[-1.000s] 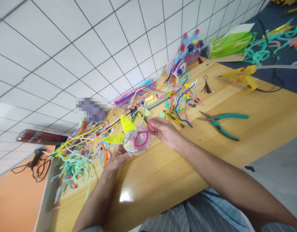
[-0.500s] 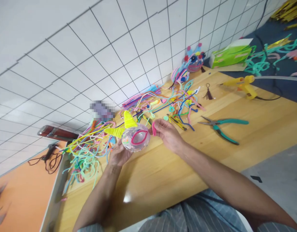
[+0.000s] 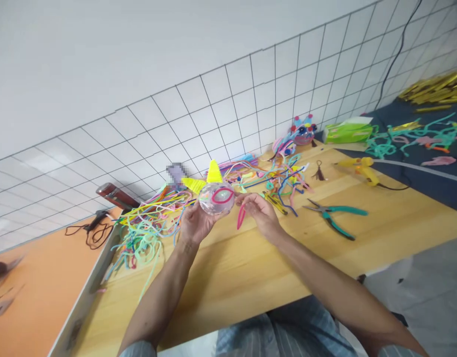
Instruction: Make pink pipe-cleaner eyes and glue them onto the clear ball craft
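Observation:
My left hand is closed around the side and underside of a clear round ball, held above the table. Two yellow cones wound from pipe cleaner stick up from the ball. On its front lies a pink pipe-cleaner eye shape, pointed at both ends. Just to the right, my right hand pinches a second pink pipe-cleaner loop, which hangs down from the fingertips apart from the ball.
Pliers with teal handles lie right of my hands, below a yellow glue gun. Tangled pipe cleaners cover the left side of the wooden table. Behind stand a decorated ball and a green tissue pack. A yellow cutter lies near my right hand.
The pink loop in my right hand has turned from upright near the ball to hanging lower, and that hand has drawn slightly away. My view has tilted up, showing more wall.

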The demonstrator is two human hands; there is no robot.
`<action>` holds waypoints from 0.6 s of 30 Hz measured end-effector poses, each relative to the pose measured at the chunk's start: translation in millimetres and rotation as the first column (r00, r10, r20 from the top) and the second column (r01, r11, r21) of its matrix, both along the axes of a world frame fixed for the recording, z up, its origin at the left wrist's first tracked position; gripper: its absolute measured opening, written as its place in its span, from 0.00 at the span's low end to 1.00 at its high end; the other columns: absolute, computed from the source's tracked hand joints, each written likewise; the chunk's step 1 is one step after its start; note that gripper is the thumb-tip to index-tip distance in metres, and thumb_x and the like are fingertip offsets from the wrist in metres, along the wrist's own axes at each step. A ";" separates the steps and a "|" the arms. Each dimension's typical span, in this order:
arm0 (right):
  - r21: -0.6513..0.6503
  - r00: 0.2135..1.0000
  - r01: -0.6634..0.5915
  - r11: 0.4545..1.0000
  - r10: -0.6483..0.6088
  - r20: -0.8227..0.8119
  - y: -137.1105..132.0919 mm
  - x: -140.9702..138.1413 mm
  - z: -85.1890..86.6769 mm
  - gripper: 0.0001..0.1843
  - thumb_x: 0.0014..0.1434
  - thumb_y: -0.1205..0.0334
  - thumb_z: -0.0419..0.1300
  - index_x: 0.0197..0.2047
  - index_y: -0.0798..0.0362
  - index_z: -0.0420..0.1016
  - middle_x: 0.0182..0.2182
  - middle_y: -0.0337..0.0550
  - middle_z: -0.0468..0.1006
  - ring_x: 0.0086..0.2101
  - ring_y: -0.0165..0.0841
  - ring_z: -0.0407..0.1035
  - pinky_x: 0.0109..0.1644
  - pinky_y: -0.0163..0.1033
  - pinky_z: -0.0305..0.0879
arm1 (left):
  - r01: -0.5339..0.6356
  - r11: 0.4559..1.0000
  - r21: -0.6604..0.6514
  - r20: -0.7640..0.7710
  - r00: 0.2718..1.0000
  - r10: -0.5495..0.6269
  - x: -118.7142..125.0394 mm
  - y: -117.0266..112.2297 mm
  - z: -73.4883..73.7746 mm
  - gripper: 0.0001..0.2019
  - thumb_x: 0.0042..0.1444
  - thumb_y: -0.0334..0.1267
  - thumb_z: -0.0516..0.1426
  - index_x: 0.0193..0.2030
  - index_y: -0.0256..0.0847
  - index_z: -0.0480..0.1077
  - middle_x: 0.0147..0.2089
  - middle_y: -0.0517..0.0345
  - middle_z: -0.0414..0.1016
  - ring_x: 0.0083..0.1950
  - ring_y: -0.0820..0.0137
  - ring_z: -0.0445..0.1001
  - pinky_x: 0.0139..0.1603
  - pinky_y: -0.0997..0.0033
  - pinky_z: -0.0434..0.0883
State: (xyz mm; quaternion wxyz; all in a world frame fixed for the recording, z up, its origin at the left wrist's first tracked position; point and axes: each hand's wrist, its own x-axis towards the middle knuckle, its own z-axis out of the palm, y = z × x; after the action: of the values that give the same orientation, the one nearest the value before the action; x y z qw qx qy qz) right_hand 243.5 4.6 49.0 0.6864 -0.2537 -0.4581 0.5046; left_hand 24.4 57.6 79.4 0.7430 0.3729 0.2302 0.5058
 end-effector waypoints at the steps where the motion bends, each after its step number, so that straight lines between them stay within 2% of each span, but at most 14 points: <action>1: 0.003 1.000 0.027 1.000 -0.027 0.007 2.5 0.8 -1.1 0.24 0.60 0.32 0.76 0.39 0.44 0.83 0.48 0.45 0.89 0.61 0.47 0.80 0.73 0.53 0.70 | 0.000 1.000 0.011 0.007 1.000 0.000 2.3 0.0 2.4 0.36 0.59 0.42 0.70 0.75 0.50 0.72 0.78 0.42 0.76 0.80 0.36 0.72 0.74 0.22 0.75; 5: 0.001 0.994 0.104 0.995 -0.104 0.032 16.1 4.7 -5.0 0.26 0.57 0.30 0.77 0.38 0.44 0.83 0.46 0.45 0.89 0.55 0.45 0.81 0.70 0.52 0.72 | 0.001 0.997 0.079 0.019 1.000 -0.002 9.4 1.8 11.1 0.35 0.61 0.38 0.70 0.75 0.54 0.71 0.79 0.45 0.75 0.79 0.42 0.74 0.73 0.28 0.77; 10: -0.021 0.989 0.146 0.989 -0.146 0.006 34.7 8.3 -3.9 0.26 0.55 0.32 0.80 0.37 0.44 0.83 0.46 0.45 0.89 0.53 0.42 0.81 0.63 0.47 0.76 | 0.033 0.983 0.179 0.056 0.997 -0.044 19.0 7.2 24.1 0.35 0.62 0.40 0.71 0.75 0.57 0.70 0.79 0.48 0.75 0.78 0.45 0.76 0.73 0.35 0.79; 14: -0.057 0.989 0.143 0.988 -0.144 -0.019 44.9 7.4 -0.4 0.25 0.53 0.34 0.81 0.36 0.45 0.82 0.47 0.45 0.88 0.46 0.39 0.80 0.54 0.44 0.79 | 0.044 0.976 0.211 0.086 0.994 -0.063 22.3 14.9 30.0 0.36 0.62 0.40 0.70 0.76 0.58 0.69 0.79 0.49 0.74 0.78 0.46 0.75 0.73 0.36 0.79; 18: -0.054 0.988 0.152 0.987 -0.153 -0.003 51.7 4.8 5.4 0.25 0.54 0.35 0.81 0.35 0.46 0.83 0.46 0.44 0.88 0.43 0.37 0.79 0.51 0.42 0.78 | 0.020 0.977 0.211 0.102 0.994 -0.043 21.3 22.2 29.4 0.37 0.61 0.41 0.70 0.76 0.58 0.69 0.79 0.50 0.74 0.78 0.46 0.75 0.73 0.35 0.79</action>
State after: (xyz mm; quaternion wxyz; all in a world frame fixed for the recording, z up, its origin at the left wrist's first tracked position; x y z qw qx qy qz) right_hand 248.3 56.3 54.4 0.7175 -0.3045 -0.4214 0.4636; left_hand 45.7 79.8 108.8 0.7186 0.4256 0.1298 0.5344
